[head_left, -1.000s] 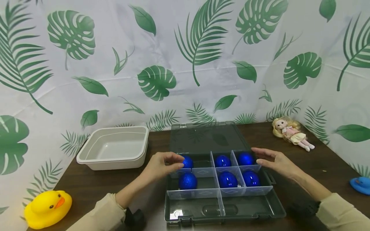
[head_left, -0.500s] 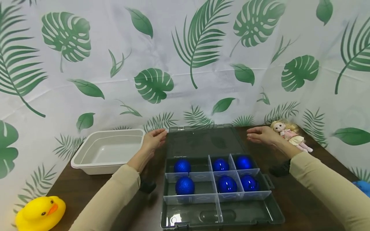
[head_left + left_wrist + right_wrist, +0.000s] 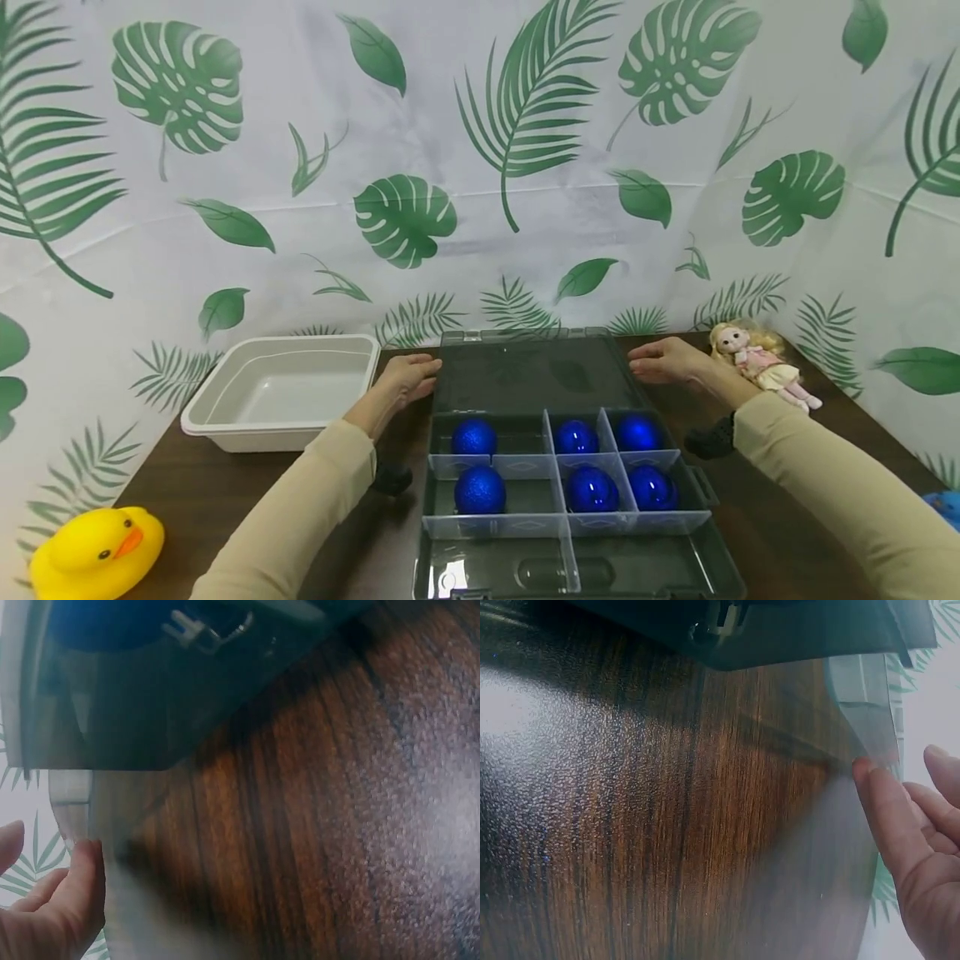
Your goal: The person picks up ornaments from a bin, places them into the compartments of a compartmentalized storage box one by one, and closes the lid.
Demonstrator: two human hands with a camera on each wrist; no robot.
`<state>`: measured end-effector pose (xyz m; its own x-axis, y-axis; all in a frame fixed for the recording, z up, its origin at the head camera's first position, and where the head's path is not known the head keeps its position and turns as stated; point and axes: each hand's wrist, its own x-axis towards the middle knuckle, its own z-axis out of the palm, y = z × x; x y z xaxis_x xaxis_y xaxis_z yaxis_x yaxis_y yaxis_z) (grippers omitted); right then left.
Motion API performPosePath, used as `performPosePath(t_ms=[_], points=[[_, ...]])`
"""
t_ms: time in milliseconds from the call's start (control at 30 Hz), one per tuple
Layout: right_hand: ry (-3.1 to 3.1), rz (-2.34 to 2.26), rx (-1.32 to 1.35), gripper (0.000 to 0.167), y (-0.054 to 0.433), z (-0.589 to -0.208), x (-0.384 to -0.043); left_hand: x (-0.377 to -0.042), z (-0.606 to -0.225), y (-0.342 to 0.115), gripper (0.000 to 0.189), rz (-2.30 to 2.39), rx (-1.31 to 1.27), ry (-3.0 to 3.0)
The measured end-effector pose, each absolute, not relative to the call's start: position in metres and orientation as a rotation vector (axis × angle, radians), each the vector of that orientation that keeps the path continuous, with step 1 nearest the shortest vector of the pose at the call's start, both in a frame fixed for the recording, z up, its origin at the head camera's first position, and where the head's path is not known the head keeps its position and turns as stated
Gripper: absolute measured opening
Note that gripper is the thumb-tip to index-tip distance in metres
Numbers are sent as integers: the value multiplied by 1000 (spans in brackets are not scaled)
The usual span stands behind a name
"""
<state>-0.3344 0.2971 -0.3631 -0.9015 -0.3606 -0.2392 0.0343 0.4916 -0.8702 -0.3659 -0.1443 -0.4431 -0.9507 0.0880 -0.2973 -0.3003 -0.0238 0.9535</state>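
Observation:
A dark see-through compartment box (image 3: 633, 567) lies with its lid (image 3: 525, 375) folded back flat behind it. Glossy and glittery blue balls, such as a glittery ball (image 3: 480, 490), sit singly in several compartments of the middle and back rows. My left hand (image 3: 405, 379) is at the lid's left edge, its fingertips right at the rim. On the opposite side my right hand (image 3: 671, 360) has its fingertips at the lid's right edge. Both wrist views show the fingers extended against the clear lid (image 3: 862, 697), thumbs held apart from them.
A pale grey basin (image 3: 281, 433) stands close left of my left hand. Behind my right forearm lies a blonde doll (image 3: 761, 358). A yellow rubber duck (image 3: 97, 550) is at the front left, and a blue toy (image 3: 943, 504) at the right edge. A leaf-patterned cloth (image 3: 480, 142) hangs behind the table.
Both hands have moved from beside the balls back to the lid's sides, then inward to its edges. The left hand has left the back-left ball, which stays in its compartment.

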Motion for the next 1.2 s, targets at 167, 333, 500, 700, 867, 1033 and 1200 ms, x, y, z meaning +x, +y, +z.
performPosePath(t_ms=[167, 333, 500, 700, 867, 1033, 1200], points=[[2313, -1466, -204, 51, 300, -362, -332, -353, -427, -137, 56, 2074, -260, 2019], [2328, -1551, -187, 52, 296, -351, -328, -309, -367, -120, 48, 2109, -300, 2084], [2367, -1672, -215, 57, 291, -341, -320, -293, -344, -123, 45, 2109, -191, 2167], [2462, -1751, -222, 48, 293, -327, -297, -274, -333, -132, 40, 1981, 25, 2439], [2580, -1722, -343, 22, 300, -316, -268, -244, -321, -141, 37, 1836, 243, 2660], [2599, -1707, -678, 18, 311, -310, -232, -209, -313, -149, 30, 1688, 476, 2815], [2377, -1749, -1038, 41, 324, -315, -192, -166, -309, -155, 29, 1480, 536, 2836]])
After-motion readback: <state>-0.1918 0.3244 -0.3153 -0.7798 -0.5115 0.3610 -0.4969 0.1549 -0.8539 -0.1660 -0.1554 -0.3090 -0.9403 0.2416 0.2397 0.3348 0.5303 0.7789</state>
